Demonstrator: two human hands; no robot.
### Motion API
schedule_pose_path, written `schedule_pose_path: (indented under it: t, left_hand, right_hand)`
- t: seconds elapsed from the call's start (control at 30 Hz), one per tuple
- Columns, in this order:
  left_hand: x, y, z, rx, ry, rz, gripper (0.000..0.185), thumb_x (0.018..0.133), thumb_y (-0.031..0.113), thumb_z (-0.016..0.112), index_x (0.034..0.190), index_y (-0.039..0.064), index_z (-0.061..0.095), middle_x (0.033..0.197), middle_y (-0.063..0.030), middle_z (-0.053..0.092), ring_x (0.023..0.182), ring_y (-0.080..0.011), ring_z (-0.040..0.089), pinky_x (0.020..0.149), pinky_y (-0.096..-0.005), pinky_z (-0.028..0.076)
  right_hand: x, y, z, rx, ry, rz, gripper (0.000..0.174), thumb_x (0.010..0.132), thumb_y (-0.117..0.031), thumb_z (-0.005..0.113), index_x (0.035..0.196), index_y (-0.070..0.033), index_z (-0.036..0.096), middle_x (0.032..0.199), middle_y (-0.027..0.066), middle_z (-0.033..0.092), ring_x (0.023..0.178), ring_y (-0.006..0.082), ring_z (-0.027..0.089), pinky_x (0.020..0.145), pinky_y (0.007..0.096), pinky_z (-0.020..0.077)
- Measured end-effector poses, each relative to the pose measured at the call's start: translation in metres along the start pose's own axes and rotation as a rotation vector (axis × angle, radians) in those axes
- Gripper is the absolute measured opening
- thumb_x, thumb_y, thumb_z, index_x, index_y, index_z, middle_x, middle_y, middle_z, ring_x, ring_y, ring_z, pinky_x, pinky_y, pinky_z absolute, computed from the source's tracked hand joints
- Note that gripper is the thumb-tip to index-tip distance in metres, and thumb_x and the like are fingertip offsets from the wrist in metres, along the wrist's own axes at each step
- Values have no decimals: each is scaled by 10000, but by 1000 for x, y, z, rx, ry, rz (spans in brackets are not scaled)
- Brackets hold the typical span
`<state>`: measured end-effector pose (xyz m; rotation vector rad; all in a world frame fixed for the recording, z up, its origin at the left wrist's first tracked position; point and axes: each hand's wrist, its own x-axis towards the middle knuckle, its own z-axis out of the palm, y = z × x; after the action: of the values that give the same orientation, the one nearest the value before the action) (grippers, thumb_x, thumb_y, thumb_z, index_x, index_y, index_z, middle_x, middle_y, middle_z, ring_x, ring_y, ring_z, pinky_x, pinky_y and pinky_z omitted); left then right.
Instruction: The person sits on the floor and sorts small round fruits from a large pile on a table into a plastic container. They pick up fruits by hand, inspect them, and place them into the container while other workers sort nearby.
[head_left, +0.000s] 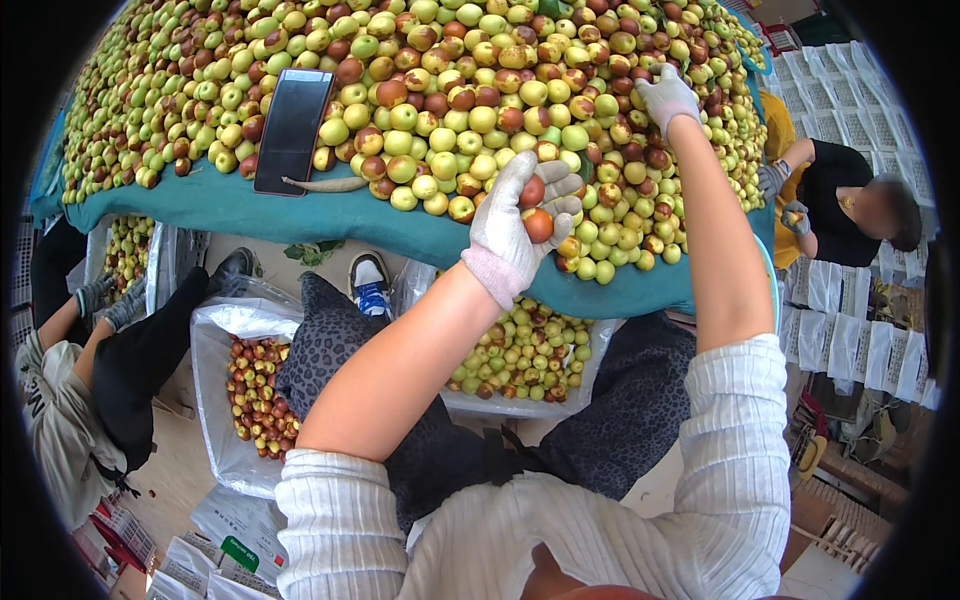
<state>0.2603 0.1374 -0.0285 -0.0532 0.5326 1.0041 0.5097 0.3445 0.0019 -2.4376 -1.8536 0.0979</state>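
Two reddish jujubes (537, 225) lie in the palm of my left hand (510, 229), its white glove turned up and its fingers curled around them. Farther forward and to the right, my right hand (669, 97), gloved as well, reaches down onto a big heap of green, yellow and brown-red jujubes (450, 97). Its fingertips touch fruit there; whether they grip one is hidden. Under the heap spreads a teal cloth (360, 217). Between my legs stands a lined crate (517, 405) of mostly green-yellow jujubes, and left of it another lined crate (210, 405) holds redder ones.
A phone (294, 131) lies at the heap's near edge, beside a dry brown pod or stem (330, 184). A co-worker (847, 202) sits at the right, another person (75, 397) at the left by a crate of fruit. Rows of white-lined baskets (847, 352) fill the right side.
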Motion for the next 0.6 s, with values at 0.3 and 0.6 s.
schedule_pose_path:
  t: [0.3,0.6]
  left_hand:
    - [-2,1,6,-53,-59,3,670,941,519,592,1342,-12,512,1290,-163,586,1134,-245,605,870,-313,570]
    - [-4,6,14,-223,-150,87,686,993,497,503,1463,13,377,1429,-202,458,1295,-362,497,1061,-441,501]
  right_hand:
    - [-24,-10,-19,414,114,-211,511,870,-355,652,1313,-107,584,1079,106,703,900,198,680,833,313,532]
    - [-150,-32,-32,839,-317,-581,351,911,-196,660,1243,-86,641,1008,5,659,864,63,588,795,232,506]
